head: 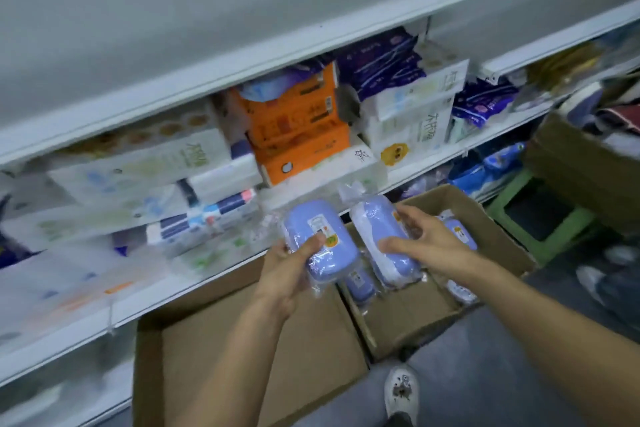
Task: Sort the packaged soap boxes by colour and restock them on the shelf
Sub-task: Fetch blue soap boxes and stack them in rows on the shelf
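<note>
Left hand (pixel 291 274) fingers around one blue soap box (pixel 317 239), right hand (pixel 424 236) seemingly gripping another (pixel 377 236)

The two blue soap boxes (pixel 313 236) (pixel 379 239) at frame centre looked like smooth plastic, each sealed in glossy, crinkled clear film with a paper sticker. Below them, the cardboard cartons (pixel 242 357) (pixel 485 229) showed matt brown, slightly rough board. The shelf (pixel 242 59) across the upper frame appeared as smooth, painted white metal. The orange packs (pixel 298 128) on it had a shiny wrapper.
</note>
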Motion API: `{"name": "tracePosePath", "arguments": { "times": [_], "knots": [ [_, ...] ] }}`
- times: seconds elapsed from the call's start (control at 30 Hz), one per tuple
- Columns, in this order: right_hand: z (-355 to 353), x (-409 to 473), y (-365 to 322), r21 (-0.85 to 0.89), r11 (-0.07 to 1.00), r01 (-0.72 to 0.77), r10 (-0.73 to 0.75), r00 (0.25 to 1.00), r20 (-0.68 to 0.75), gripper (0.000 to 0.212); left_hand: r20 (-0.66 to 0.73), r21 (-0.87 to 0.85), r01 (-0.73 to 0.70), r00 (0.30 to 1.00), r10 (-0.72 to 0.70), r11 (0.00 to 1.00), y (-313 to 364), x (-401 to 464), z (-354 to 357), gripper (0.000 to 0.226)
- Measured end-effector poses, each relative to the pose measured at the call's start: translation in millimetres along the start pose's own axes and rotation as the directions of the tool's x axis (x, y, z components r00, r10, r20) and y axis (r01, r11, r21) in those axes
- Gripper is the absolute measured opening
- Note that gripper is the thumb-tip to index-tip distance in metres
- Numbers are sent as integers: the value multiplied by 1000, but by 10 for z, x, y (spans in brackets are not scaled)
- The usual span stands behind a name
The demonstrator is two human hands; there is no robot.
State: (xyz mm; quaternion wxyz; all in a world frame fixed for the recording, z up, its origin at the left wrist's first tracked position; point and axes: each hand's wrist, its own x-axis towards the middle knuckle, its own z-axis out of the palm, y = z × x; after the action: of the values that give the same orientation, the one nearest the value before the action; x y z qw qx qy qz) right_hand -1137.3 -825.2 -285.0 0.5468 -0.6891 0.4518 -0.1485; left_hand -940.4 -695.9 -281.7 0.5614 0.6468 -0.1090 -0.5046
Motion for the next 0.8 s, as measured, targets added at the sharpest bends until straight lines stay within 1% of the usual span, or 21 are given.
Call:
{"name": "tracePosePath", "arguments": {
  "times": [0.07,0.13,0.2,0.3,0.37,0.43,0.5,0.6,0.63,0.73,0.8],
  "knots": [
    [164,-255,-304,1,999,33,-33,999,33,80,-3,-36,-22,1000,22,999,150,-371,-250,30],
    [382,-494,-622,7,999,54,-54,997,48,79,-30,-39,-75,997,74,996,316,-745,-528,34],
    [509,-604,-812,16,999,51,-52,998,46,78,-42,-23,-118,992,117,993,423,-976,-655,38],
    [768,-768,-1191,20,994,109,-110,991,72,68,-84,-43,-193,978,189,980,620,-1406,-936,35],
    [952,-840,-1453,28,986,162,-164,979,120,62,-127,-69,-232,967,222,970,735,-1615,-1141,43],
    [1157,-873,-1705,30,974,225,-227,959,168,55,-190,-96,-276,948,254,956,844,-1761,-1390,47],
    [1378,-858,-1942,27,958,285,-284,936,206,51,-250,-101,-317,926,284,943,951,-1894,-1663,41],
    [1747,-794,-2313,-9,927,374,-359,898,254,63,-322,-122,-365,894,311,923,1087,-2067,-2127,40],
    [1888,-774,-2449,-26,918,397,-377,888,263,62,-344,-127,-382,882,321,915,1123,-2109,-2301,40],
    [2389,-692,-2876,-61,888,455,-428,869,249,51,-422,-159,-434,842,336,887,1241,-2224,-2855,39],
    [2765,-632,-3150,-63,867,494,-465,849,253,47,-468,-173,-459,817,337,872,1323,-2273,-3239,37]
  ]
}}
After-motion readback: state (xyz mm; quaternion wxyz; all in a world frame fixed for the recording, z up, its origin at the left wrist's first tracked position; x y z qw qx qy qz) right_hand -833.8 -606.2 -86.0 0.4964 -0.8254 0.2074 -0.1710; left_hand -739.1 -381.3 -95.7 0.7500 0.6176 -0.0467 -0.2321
